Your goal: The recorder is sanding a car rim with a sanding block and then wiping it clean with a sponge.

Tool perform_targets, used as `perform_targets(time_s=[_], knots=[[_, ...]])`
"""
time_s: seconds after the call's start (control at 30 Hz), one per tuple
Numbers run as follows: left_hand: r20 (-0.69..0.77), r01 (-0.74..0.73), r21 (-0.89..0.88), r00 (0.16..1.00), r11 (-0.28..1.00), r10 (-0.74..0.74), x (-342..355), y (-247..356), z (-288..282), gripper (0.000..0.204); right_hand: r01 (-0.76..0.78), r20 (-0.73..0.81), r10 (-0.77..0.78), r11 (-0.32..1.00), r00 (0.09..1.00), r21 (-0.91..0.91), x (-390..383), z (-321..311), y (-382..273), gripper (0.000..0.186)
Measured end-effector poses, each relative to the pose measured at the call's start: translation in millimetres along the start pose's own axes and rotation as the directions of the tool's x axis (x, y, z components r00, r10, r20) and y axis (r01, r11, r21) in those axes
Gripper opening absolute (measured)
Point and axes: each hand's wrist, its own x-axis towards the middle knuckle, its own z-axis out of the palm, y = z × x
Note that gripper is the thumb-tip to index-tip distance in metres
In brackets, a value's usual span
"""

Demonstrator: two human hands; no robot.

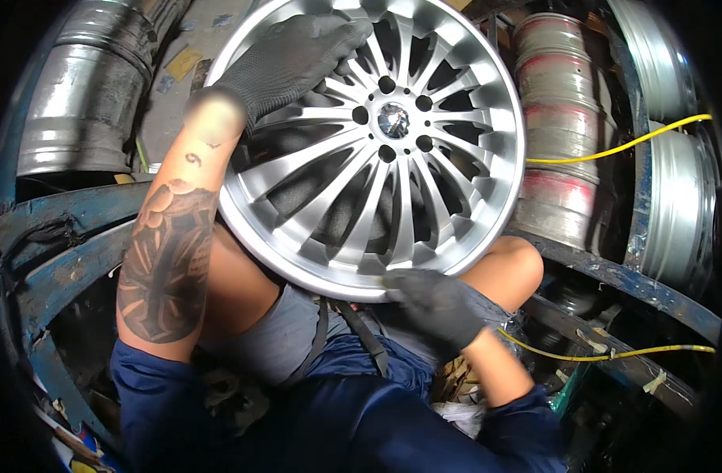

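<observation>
A silver multi-spoke alloy wheel (341, 277) stands tilted in front of me, its face toward me, with a shiny centre cap (393, 121) ringed by several bolt holes. My left hand (298, 63), in a dark grey knit glove, reaches over the wheel's upper left edge. Its fingers curl among the spokes and hold the wheel. At the bottom lip of the wheel, my right hand (433, 307), gloved alike, is closed with its fingertips against the metal. Motion blurs this hand, and whatever its fingers may hold is hidden.
Stacked metal wheels (556, 126) with red marks rise on the right, near more silver wheels (680, 205) on a blue metal rack (641, 292). A yellow hose (621, 147) runs across them. More wheel barrels (81, 102) stand far left, behind a worn blue metal frame (77, 213).
</observation>
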Motion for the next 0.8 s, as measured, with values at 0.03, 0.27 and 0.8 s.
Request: perform_targets(time_s=[0.03,0.27,0.8], knots=[[0.008,-0.034,0.062,0.999,0.997,0.034,0,0,-1,0.063,0.001,0.031,-0.002,0.999,1.0,0.042,-12,-26,24,0.024],[-0.139,-0.327,0.548,0.872,0.77,0.47,-27,58,-6,0.035,-0.048,0.028,0.053,0.985,0.998,-0.168,-23,-57,57,0.022],[-0.344,-0.014,0.751,0.845,0.66,0.409,-25,54,7,0.043,0.209,0.362,0.038,0.758,0.931,-0.618,12,-135,128,0.023]])
